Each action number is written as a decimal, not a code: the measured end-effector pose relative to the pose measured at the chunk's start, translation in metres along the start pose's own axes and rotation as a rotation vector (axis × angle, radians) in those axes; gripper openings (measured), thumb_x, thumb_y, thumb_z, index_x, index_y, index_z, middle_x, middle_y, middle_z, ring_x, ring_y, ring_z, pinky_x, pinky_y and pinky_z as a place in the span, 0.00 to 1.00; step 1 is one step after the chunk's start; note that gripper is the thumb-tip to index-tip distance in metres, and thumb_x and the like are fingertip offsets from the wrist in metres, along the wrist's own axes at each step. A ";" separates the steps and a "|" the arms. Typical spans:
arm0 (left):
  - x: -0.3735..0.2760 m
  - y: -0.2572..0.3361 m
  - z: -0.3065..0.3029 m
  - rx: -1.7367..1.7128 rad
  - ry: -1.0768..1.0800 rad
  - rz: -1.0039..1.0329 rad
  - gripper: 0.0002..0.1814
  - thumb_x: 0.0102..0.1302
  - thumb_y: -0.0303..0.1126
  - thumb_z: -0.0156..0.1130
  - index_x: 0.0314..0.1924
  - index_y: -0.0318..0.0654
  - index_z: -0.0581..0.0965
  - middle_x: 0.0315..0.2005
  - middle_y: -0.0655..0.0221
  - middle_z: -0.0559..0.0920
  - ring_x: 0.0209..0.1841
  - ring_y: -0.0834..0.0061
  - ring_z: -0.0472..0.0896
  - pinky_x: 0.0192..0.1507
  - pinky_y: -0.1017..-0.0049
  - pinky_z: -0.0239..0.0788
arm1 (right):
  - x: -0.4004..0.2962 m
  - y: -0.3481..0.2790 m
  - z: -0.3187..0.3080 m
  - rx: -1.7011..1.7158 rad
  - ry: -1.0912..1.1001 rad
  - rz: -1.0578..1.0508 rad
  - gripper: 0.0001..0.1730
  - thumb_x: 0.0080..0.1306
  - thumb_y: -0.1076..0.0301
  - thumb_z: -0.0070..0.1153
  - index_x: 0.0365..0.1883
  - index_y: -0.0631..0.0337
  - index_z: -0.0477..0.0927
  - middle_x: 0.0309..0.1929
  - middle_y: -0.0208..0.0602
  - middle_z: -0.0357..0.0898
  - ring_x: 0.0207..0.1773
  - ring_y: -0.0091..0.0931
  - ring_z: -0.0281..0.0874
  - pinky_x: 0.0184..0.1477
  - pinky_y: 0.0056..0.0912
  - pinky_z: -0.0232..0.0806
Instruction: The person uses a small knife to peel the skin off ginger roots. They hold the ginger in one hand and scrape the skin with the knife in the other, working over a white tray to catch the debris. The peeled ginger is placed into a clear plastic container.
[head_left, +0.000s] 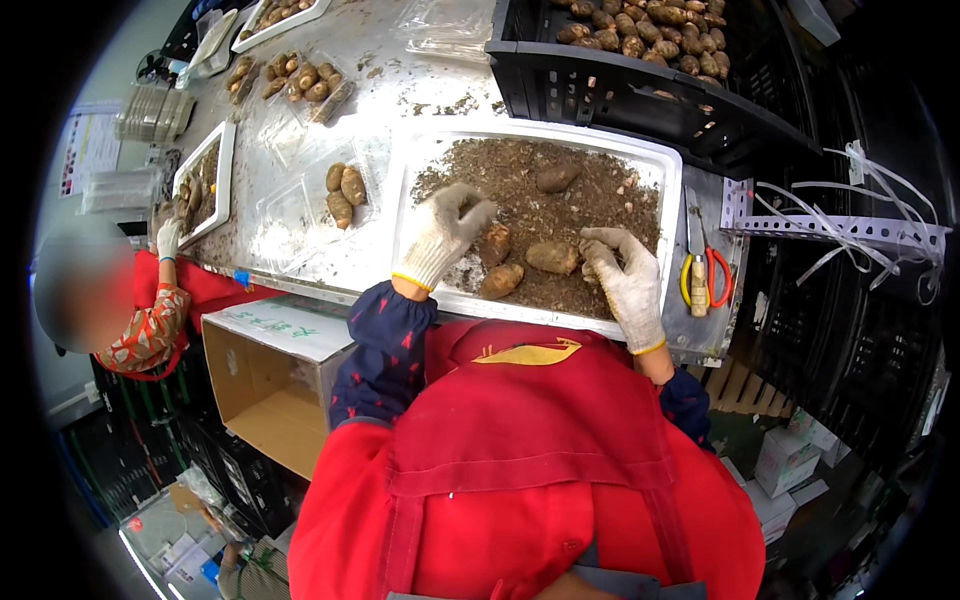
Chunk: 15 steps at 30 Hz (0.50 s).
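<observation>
My left hand (450, 229), in a white knit glove, hovers over the left half of a white foam tray (675, 195). Its thumb and fingers are curved with a gap between them, and nothing shows in it. Close below its fingertips lies a small taro (495, 245); another taro (502, 280) rests nearer to me. My gloved right hand (630, 281) curls at the tray's right side, beside a larger taro (553, 257). Its fingertips look soil-stained, and whether they hold something is unclear. Farther back, one more taro (557, 178) lies on the loose soil and peelings (510, 161).
Left of the tray, a clear plastic box (361, 161) holds several taros. A black crate (585, 90) of taros stands behind. A knife (698, 277) and scissors (721, 279) lie at right. A co-worker's gloved hand (168, 238) reaches a second tray (223, 180).
</observation>
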<state>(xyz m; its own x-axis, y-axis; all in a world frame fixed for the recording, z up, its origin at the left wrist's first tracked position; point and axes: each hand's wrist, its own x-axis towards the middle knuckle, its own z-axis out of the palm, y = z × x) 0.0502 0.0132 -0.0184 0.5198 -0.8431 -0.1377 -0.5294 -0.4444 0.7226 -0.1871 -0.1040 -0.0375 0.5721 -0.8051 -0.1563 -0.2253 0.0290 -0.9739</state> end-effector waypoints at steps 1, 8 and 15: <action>-0.003 0.001 -0.002 0.088 -0.085 -0.057 0.15 0.67 0.39 0.67 0.43 0.33 0.83 0.31 0.60 0.83 0.32 0.71 0.80 0.37 0.70 0.73 | 0.000 -0.003 0.000 0.008 -0.016 0.016 0.13 0.68 0.70 0.60 0.48 0.66 0.85 0.39 0.38 0.87 0.38 0.21 0.83 0.43 0.23 0.73; -0.021 -0.016 0.035 0.365 -0.080 -0.010 0.25 0.56 0.50 0.74 0.37 0.33 0.80 0.32 0.49 0.83 0.37 0.50 0.83 0.40 0.57 0.75 | -0.004 -0.012 0.010 0.059 -0.132 0.056 0.12 0.69 0.70 0.59 0.49 0.64 0.84 0.39 0.38 0.87 0.36 0.21 0.84 0.40 0.25 0.74; -0.028 -0.003 0.016 -0.370 0.036 -0.097 0.26 0.61 0.39 0.71 0.56 0.33 0.78 0.41 0.58 0.84 0.39 0.70 0.85 0.39 0.69 0.78 | -0.005 -0.026 0.007 0.010 -0.189 0.154 0.16 0.70 0.73 0.58 0.55 0.67 0.80 0.45 0.38 0.84 0.42 0.21 0.82 0.46 0.24 0.75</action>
<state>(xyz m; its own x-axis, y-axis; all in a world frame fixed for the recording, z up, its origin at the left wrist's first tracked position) 0.0266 0.0329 -0.0273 0.5822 -0.7884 -0.1986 -0.2025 -0.3772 0.9037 -0.1785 -0.0969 -0.0123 0.6690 -0.6657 -0.3305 -0.3145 0.1494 -0.9374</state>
